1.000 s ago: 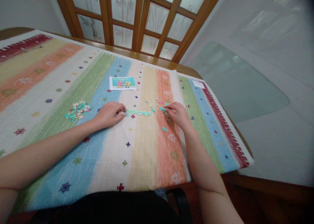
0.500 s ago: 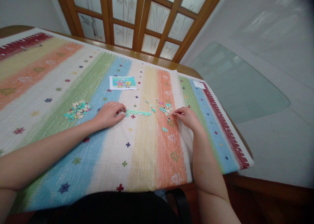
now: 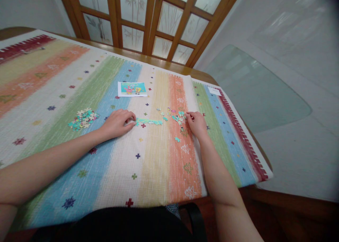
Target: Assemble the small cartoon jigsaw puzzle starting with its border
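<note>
My left hand (image 3: pixel 120 122) rests on the tablecloth, fingers curled, with thumb and fingertips closed on the left end of a joined strip of jigsaw puzzle pieces (image 3: pixel 150 122). That strip is narrow and turquoise. To its right lies a loose scatter of puzzle pieces (image 3: pixel 176 118), mostly turquoise with some yellow and pink. My right hand (image 3: pixel 196 123) is at the right edge of this scatter, its thumb and fingers pinched together. Whatever is between those fingertips is too small to make out. One single turquoise piece (image 3: pixel 177 139) lies nearer to me.
A heap of puzzle pieces (image 3: pixel 83 119) lies left of my left forearm. Beyond the strip is a printed cartoon picture card (image 3: pixel 134 89). A white paper (image 3: pixel 214 91) lies at the far right. The striped tablecloth (image 3: pixel 119 178) covers the table; glazed wooden doors (image 3: pixel 132 19) stand behind.
My right hand has shifted slightly away from me, its fingertips now higher along the right edge of the scatter. My left hand stays at the strip's end.
</note>
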A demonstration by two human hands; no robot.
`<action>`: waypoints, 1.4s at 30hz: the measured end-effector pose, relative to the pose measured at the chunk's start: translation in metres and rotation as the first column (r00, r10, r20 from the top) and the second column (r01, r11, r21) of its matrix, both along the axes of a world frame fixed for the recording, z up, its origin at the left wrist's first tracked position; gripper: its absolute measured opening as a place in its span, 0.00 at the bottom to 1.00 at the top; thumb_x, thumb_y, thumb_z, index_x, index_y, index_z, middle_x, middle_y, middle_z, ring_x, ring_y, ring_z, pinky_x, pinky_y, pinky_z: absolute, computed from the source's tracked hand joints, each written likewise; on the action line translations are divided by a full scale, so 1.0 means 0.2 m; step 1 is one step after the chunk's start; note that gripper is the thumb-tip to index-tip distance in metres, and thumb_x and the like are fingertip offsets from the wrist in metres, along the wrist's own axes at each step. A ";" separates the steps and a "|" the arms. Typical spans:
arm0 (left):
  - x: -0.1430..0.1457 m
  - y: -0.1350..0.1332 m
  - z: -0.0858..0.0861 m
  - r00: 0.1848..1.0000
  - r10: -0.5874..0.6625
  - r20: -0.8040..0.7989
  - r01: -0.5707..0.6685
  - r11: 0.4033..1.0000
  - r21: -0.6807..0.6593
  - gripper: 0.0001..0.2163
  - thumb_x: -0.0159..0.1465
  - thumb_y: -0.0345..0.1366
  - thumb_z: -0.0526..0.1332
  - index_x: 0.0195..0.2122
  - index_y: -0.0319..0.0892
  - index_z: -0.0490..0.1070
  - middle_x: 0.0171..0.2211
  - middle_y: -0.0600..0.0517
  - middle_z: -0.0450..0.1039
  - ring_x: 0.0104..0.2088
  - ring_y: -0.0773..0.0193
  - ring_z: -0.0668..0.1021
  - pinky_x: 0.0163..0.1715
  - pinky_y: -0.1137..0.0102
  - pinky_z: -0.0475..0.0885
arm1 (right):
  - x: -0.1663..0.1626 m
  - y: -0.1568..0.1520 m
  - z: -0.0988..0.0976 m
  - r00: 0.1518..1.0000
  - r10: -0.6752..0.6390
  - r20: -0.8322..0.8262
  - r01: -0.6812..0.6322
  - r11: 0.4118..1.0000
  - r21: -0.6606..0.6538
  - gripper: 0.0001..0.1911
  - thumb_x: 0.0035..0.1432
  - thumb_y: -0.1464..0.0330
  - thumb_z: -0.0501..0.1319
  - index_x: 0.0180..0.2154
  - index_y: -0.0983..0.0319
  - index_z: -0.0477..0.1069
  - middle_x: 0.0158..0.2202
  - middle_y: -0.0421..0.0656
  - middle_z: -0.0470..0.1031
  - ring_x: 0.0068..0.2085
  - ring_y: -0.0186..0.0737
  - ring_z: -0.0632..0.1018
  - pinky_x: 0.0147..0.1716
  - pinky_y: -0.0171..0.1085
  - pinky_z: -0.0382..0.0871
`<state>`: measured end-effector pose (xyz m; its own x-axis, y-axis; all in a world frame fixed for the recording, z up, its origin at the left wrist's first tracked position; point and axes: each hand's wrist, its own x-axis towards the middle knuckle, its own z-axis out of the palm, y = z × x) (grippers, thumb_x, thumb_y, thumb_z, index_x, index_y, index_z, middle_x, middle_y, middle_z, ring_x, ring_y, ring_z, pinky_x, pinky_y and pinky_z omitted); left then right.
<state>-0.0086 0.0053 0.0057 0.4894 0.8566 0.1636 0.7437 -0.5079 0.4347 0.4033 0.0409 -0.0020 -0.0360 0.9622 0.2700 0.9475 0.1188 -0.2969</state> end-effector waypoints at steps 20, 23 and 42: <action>0.00 0.00 0.01 1.000 0.004 0.006 -0.004 1.000 0.001 0.11 0.67 0.44 0.57 0.44 0.45 0.73 0.36 0.49 0.74 0.39 0.54 0.74 0.43 0.61 0.65 | -0.01 0.12 -0.08 0.972 -0.038 -0.233 0.032 0.999 -0.029 0.15 0.60 0.60 0.61 0.41 0.63 0.80 0.35 0.48 0.76 0.38 0.47 0.75 0.44 0.44 0.69; 0.00 0.00 0.01 1.000 0.002 0.007 -0.002 1.000 0.001 0.11 0.68 0.44 0.56 0.44 0.45 0.73 0.35 0.49 0.74 0.39 0.54 0.74 0.44 0.60 0.65 | 0.00 0.12 -0.09 0.967 -0.076 -0.243 0.074 0.997 -0.016 0.15 0.60 0.60 0.61 0.41 0.63 0.79 0.34 0.48 0.76 0.37 0.47 0.75 0.43 0.44 0.69; 0.01 -0.01 0.02 1.000 0.011 0.007 -0.011 1.000 -0.002 0.12 0.68 0.44 0.56 0.44 0.44 0.73 0.36 0.49 0.74 0.40 0.53 0.74 0.44 0.60 0.65 | -0.11 0.10 -0.08 0.997 -0.071 -0.022 0.071 0.997 0.023 0.14 0.62 0.60 0.62 0.41 0.62 0.81 0.41 0.52 0.76 0.46 0.52 0.75 0.48 0.47 0.68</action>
